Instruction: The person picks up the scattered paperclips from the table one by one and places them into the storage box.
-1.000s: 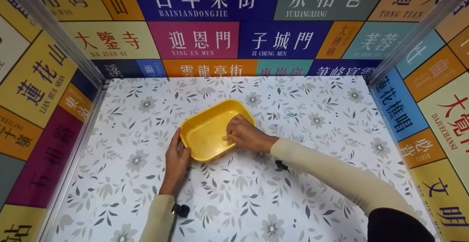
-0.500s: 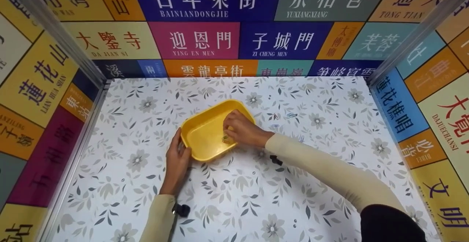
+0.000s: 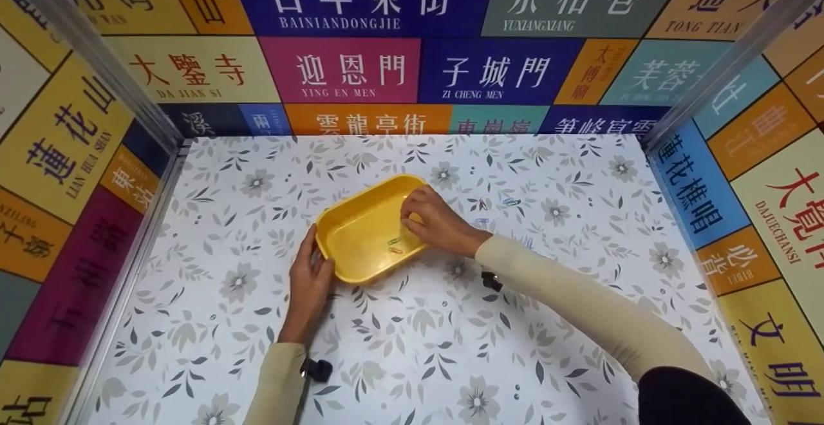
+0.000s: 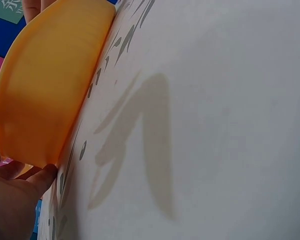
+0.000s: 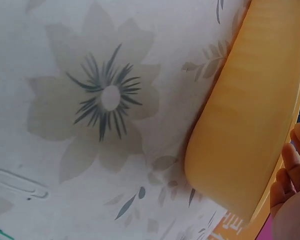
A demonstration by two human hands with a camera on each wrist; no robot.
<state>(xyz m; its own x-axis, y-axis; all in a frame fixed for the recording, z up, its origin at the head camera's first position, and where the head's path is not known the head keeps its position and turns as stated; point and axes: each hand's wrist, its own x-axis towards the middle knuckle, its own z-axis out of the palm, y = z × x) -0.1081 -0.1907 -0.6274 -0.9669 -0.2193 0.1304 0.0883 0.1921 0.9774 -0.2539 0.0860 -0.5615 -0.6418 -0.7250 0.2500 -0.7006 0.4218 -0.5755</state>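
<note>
A yellow plastic tray (image 3: 360, 232) sits tilted to the view on the floral table. My left hand (image 3: 310, 277) grips its left end; in the left wrist view the thumb (image 4: 42, 179) lies low against the tray wall. Two paper clips (image 3: 395, 246), one greenish and one orange, lie on the tray floor. My right hand (image 3: 438, 222) is over the tray's right end with fingers curled. Whether a clip is between those fingertips is hidden. In the right wrist view the curled fingers (image 5: 292, 165) show just beyond the tray rim.
To the right of the tray lie several loose paper clips: a red one (image 3: 483, 205), a teal one (image 3: 510, 202), a pale blue one (image 3: 481, 221) and bluish ones (image 3: 528, 243). Printed panels (image 3: 341, 71) wall in the table at the back and both sides.
A second paper clip now shows in the tray, where only one was visible a second ago. My right hand has drawn back slightly up and right from the clips. The left hand has stayed put.
</note>
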